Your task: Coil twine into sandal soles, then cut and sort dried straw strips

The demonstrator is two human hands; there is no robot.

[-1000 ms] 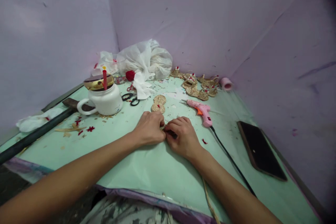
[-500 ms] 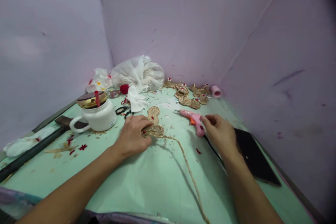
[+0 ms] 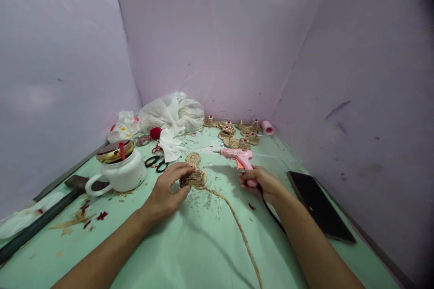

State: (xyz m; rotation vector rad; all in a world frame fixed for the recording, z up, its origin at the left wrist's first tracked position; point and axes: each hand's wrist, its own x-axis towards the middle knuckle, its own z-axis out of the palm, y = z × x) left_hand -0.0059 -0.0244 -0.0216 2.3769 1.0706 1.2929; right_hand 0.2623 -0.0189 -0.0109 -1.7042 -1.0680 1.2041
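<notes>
Thumb (image 3: 184, 193) nearest you and fingers (image 3: 176, 170) on the far side, your left hand (image 3: 164, 196) pinched the left end of a sole (image 3: 200, 178) over the middle of the worktop (image 3: 162, 253). The back of that hand faced up, and the forearm slanted in from your left. The rest of the sole stuck out to the right of your fingertips; whether it was raised I couldn't tell. From its right end a rope (image 3: 241, 229) curved back toward you. A second sole (image 3: 193, 159) lay just beyond, partly hidden.

Your right hand (image 3: 257, 180), well apart from the left, was wrapped round the handle of the glue gun (image 3: 242, 154), fingers below the trigger. The nozzle (image 3: 216, 151) pointed left, beyond the held sole. The phone (image 3: 320, 207) lay by the worktop's right edge, the mug (image 3: 124, 174) near its left edge, and slippers (image 3: 232, 141) toward its far edge.
</notes>
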